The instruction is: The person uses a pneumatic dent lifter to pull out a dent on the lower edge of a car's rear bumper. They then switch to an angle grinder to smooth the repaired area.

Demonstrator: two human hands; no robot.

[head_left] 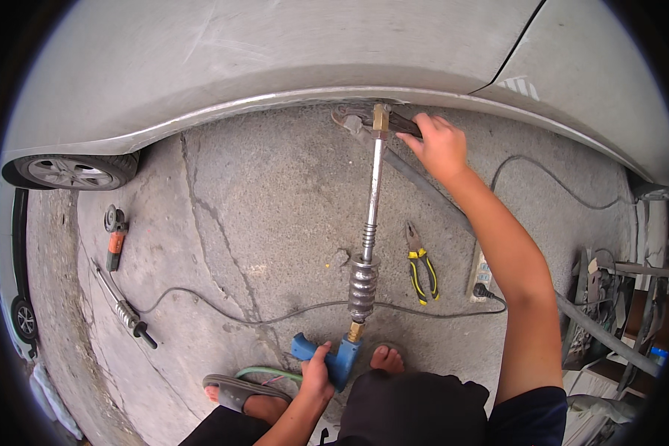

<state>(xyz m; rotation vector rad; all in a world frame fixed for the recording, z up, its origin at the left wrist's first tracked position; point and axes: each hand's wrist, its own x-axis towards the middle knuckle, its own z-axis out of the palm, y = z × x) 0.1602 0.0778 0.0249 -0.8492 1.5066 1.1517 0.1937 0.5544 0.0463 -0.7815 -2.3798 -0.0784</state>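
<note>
My left hand (317, 375) is closed round the blue pistol grip (340, 364) of a slide hammer dent puller (363, 286). Its shiny ribbed weight and long steel rod stretch away from me to a brass-coloured end at the lower edge of the silver car (290, 63). There my right hand (440, 145) is closed on the dark handle of a rusty metal clamp (405, 125), beside the brass end. The clamp's exact hold on the car's sill cannot be made out. Yellow-and-black pliers (421, 267) lie on the concrete right of the rod.
An orange angle grinder (116, 241) and another slide hammer (125, 308) lie at left. A black cable (238, 321) crosses the floor under the puller to a power strip (481, 275). A grey hose (438, 197) runs under my right arm toward cluttered shelving (635, 320).
</note>
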